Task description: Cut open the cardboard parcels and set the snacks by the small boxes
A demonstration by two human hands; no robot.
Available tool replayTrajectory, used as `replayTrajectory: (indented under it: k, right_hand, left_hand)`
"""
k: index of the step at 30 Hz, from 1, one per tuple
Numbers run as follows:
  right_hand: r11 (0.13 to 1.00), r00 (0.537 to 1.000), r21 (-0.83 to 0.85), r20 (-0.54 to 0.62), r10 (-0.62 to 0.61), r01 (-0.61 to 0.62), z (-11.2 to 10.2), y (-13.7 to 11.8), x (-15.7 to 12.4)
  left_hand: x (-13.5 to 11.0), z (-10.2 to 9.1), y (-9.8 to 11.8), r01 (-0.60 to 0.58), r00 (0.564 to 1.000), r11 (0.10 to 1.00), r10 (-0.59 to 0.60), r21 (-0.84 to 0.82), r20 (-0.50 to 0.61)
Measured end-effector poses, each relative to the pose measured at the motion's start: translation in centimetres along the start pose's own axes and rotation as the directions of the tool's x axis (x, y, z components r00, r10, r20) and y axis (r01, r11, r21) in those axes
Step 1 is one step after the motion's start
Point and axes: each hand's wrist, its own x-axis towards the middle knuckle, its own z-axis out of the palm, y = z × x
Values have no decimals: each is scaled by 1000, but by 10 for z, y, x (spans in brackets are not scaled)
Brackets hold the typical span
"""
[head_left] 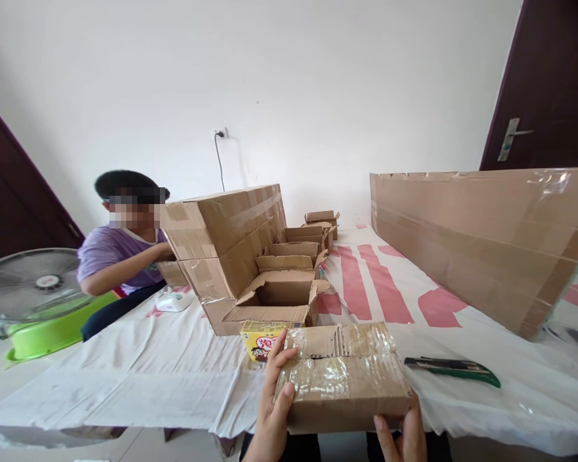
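A small cardboard box (337, 385), its top seam covered with shiny clear tape, is held between my two hands at the table's near edge. My left hand (274, 398) grips its left end, with the thumb on the near side and fingers over the top corner. At the lower right corner, my right hand (404, 430) holds the box, its thumb on the near face. Just behind my left fingers stands a yellow printed box (257, 343), partly hidden. To the right of the cardboard box lies a green-handled utility knife (455, 371).
Several open cardboard boxes (282, 295) stand in a row beside a stack of large taped boxes (241, 224). A long cardboard panel or box (472, 237) stands at right. Across the table sits another person (125, 256), near a fan (33, 282) and green basin (52, 330).
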Motion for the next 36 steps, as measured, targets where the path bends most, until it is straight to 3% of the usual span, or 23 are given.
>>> replayTrajectory:
  k: [22,36]
  right_hand:
    - [999,999,14,-1,38,-38,0,0,-1]
    - [999,999,0,0,37,-37,3,7,-4]
  left_hand:
    - [1,-8,-6,-11,997,999,7,49,76]
    - [4,-7,-7,14,998,999,-17,41,62]
